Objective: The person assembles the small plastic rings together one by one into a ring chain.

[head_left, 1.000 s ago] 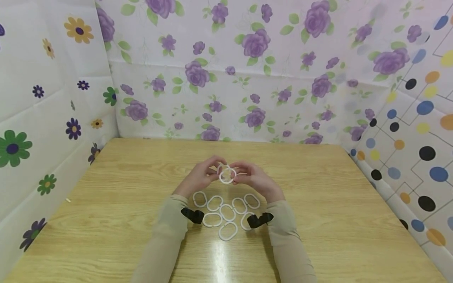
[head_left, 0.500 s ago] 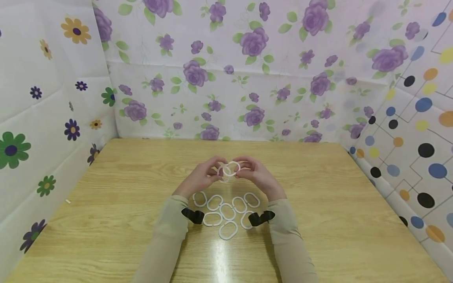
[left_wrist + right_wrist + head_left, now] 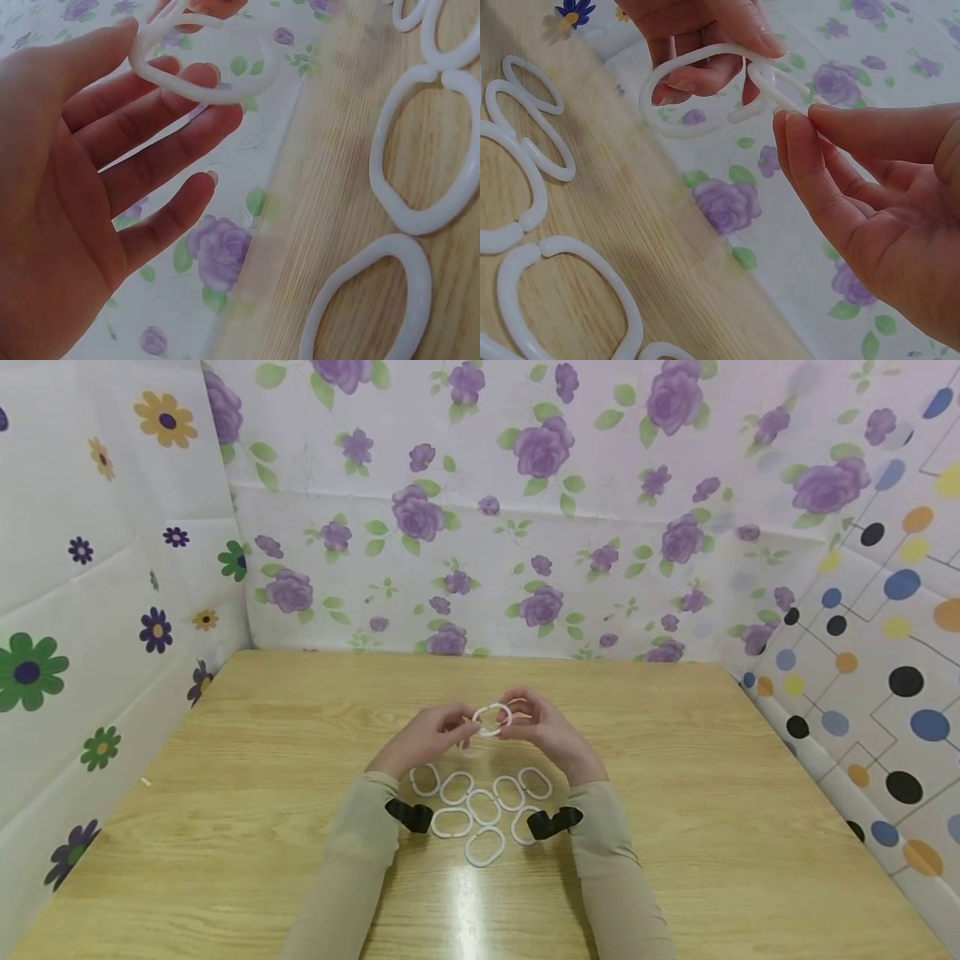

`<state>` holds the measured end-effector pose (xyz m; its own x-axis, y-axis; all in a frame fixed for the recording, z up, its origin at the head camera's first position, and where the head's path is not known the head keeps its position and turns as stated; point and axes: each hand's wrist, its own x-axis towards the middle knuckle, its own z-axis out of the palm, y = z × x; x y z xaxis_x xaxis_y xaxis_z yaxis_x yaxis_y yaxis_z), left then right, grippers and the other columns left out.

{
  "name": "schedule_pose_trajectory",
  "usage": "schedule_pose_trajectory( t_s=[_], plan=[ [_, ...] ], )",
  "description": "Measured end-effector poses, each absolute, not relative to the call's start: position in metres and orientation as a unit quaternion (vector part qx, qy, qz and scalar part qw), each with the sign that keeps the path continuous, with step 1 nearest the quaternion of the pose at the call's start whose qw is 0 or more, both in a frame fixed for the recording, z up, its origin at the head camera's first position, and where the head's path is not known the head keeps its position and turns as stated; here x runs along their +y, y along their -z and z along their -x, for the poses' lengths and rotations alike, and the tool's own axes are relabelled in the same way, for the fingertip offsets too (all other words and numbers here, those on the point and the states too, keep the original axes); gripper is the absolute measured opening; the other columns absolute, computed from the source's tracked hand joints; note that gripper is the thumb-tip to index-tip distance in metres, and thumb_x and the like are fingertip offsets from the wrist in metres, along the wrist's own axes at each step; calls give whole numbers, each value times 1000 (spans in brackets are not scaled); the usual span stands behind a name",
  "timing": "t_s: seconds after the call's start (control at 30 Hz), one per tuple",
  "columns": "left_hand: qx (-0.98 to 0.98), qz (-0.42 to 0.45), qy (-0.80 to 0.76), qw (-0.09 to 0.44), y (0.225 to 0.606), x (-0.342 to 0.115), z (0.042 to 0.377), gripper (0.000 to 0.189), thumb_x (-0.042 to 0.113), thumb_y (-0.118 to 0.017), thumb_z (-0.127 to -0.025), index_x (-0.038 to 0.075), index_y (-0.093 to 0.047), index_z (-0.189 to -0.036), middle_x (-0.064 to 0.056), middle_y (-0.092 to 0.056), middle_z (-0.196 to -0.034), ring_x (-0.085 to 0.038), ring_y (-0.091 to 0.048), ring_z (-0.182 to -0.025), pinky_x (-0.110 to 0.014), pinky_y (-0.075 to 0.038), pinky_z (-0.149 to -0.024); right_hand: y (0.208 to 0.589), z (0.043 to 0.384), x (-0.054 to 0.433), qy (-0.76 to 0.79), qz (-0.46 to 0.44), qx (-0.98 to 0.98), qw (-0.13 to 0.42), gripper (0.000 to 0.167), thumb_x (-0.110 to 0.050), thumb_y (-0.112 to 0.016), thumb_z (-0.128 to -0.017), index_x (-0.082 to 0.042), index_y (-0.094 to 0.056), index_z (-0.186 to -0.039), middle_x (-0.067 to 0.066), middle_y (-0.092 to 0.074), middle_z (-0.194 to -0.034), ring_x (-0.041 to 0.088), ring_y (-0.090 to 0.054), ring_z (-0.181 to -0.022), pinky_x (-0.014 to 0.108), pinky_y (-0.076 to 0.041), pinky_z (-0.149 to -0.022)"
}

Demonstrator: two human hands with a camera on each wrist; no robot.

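Note:
Above the table, both hands hold white plastic C-shaped links close together. My left hand (image 3: 427,739) pinches one link (image 3: 681,131) between thumb and fingertips, its other fingers partly bent and spread in the left wrist view. My right hand (image 3: 549,737) pinches a second link (image 3: 775,90) between thumb and forefinger. The two links cross near the fingertips in the right wrist view, and I cannot tell whether they are hooked through each other. Below the hands, several more white links lie flat on the table, including one (image 3: 379,150) with a small gap in its loop.
The wooden table (image 3: 712,827) reaches back to a wall covering (image 3: 315,610) with purple flowers. Patterned sheets also stand at both sides. A small pale scrap (image 3: 146,782) lies near the left edge. A black camera mount (image 3: 408,816) sits on each wrist.
The held links have shifted slightly up and to the right. My left fingers have dropped lower, and the left thumb now sits at the left side of the raised loop.

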<state>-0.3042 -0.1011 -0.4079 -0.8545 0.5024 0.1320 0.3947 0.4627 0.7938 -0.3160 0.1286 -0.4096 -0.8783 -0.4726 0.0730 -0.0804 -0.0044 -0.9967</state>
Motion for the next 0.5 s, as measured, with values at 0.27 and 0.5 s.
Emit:
schedule_pose_trajectory(
  t_s=[0.27,0.5],
  plan=[
    [865,-254,-431,47,408,-101,303,23,30,-53,-101,10,-62,-93,-2,-65,-73,-21,-55,-71,-30,-40,-69,409,314,127,647,216,716,149,31,5,-63,-88,6,-47,-114,9,-55,-103,14,-65,-87,31,-53,-86],
    [872,-244,-425,16,408,-107,302,24,30,-53,-101,11,-63,-93,-4,-65,-72,-22,-57,-69,-31,-42,-72,408,313,128,477,251,825,168,31,-7,-68,-88,0,-59,-117,18,-64,-112,23,-65,-101,39,-52,-92]
  ],
)
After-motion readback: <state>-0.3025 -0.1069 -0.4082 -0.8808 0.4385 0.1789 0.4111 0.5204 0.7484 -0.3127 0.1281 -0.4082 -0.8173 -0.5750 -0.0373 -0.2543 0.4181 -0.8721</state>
